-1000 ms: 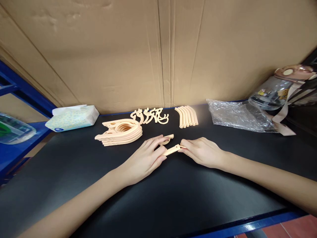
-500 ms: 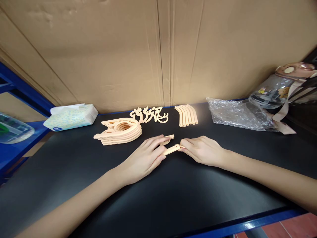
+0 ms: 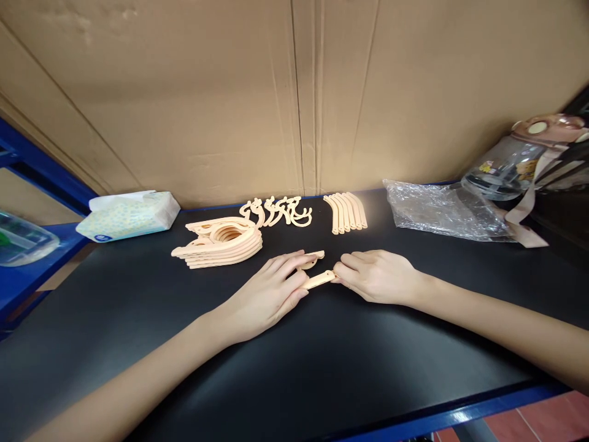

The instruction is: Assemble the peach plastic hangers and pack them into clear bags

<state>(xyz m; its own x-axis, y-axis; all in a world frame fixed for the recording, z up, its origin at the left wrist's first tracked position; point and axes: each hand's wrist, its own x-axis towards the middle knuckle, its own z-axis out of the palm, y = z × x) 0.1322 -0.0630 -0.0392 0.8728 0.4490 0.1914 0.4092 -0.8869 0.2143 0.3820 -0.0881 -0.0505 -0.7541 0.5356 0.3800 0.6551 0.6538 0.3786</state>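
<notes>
My left hand (image 3: pixel 271 291) is closed around a cream plastic hanger piece (image 3: pixel 319 280), whose flat end with a small hole sticks out to the right. Another cream end shows beyond my left fingers; most of the piece is covered by the hand. My right hand (image 3: pixel 375 276) is closed with its fingertips at the tip of that hanger piece, pinching a small cream bit that is mostly hidden. Behind my left hand lies a stack of cream folding hangers (image 3: pixel 225 248). Several loose hanger hooks (image 3: pixel 276 212) and a row of curved hanger arms (image 3: pixel 345 213) lie farther back.
A tissue pack (image 3: pixel 129 216) stands at the back left. To the right are a crinkled clear plastic bag (image 3: pixel 442 209) and a clear bottle (image 3: pixel 506 162) with a strap. Cardboard (image 3: pixel 184 98) walls off the rear of the black tabletop (image 3: pixel 294 368).
Both hands stay almost in place on the hanger piece. My right hand's fingers have shifted slightly at its tip. The whole view has drifted a little.
</notes>
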